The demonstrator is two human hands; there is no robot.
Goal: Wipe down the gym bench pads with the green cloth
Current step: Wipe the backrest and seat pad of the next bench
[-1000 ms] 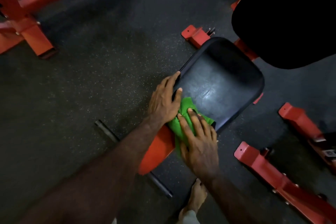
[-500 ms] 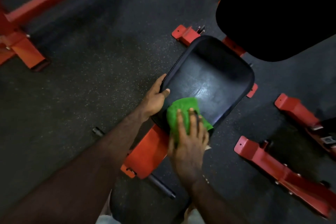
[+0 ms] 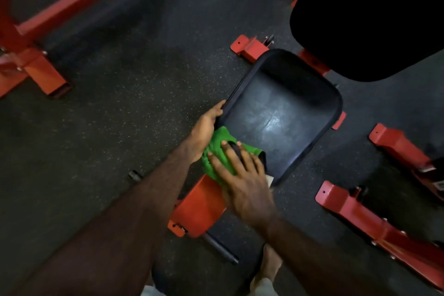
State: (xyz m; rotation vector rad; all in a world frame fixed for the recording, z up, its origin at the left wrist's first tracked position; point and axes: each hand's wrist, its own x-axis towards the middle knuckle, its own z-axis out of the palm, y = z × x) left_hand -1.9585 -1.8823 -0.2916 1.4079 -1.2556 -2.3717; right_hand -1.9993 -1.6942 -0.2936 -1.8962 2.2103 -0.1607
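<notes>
A black seat pad (image 3: pixel 286 113) of a red gym bench lies below me, shiny in the middle. The green cloth (image 3: pixel 219 149) is bunched on the pad's near left corner. My right hand (image 3: pixel 242 180) presses flat on the cloth with straight, spread fingers. My left hand (image 3: pixel 206 127) grips the pad's left edge, fingers curled round the rim, just beside the cloth. A second, larger black pad (image 3: pixel 370 17) fills the upper right.
The bench's red support (image 3: pixel 199 206) sits under my hands, with a black bar (image 3: pixel 221 250) on the floor below it. Red frame feet (image 3: pixel 374 218) lie at right, another (image 3: pixel 249 48) behind the pad, a red machine frame (image 3: pixel 36 31) at upper left. My foot (image 3: pixel 270 264) stands near the bottom.
The cloth and my right hand have slid left along the pad's near edge. My left hand shifted from lying on the corner to gripping the left rim.
</notes>
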